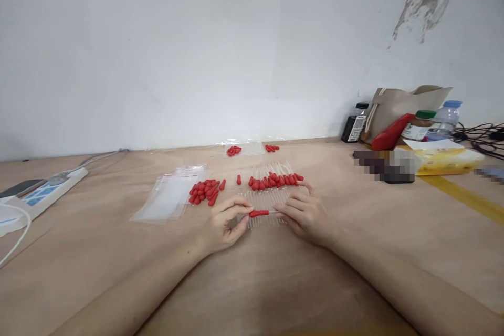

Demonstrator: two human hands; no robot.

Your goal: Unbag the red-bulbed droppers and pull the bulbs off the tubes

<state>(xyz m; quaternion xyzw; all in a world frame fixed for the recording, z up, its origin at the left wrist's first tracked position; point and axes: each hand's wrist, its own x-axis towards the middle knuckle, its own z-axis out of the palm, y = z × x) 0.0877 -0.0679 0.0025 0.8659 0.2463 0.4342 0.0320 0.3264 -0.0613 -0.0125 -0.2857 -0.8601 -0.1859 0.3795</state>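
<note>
Between finger and thumb, my left hand [228, 221] pinches the rounded end of a red rubber dropper bulb [260, 213]. My right hand [305, 213] is closed on the thin clear glass tube [273, 212] that meets the bulb's open end. Below and behind the hands lies a row of bare glass tubes [262, 200], partly hidden by my fingers. Just beyond them is a row of droppers with red bulbs [271, 181], their tubes pointing to the wall. A pile of loose red bulbs [202, 190] sits to the left, with a single bulb [238, 179] apart from it.
Flat clear zip bags [165, 197] lie left of the pile. More bulbs in clear plastic [233, 151] rest by the wall. A power strip [51, 194] and phone [21, 189] are far left. Bottles [355, 125], a bag [405, 105] and a yellow tissue pack [444, 160] stand right.
</note>
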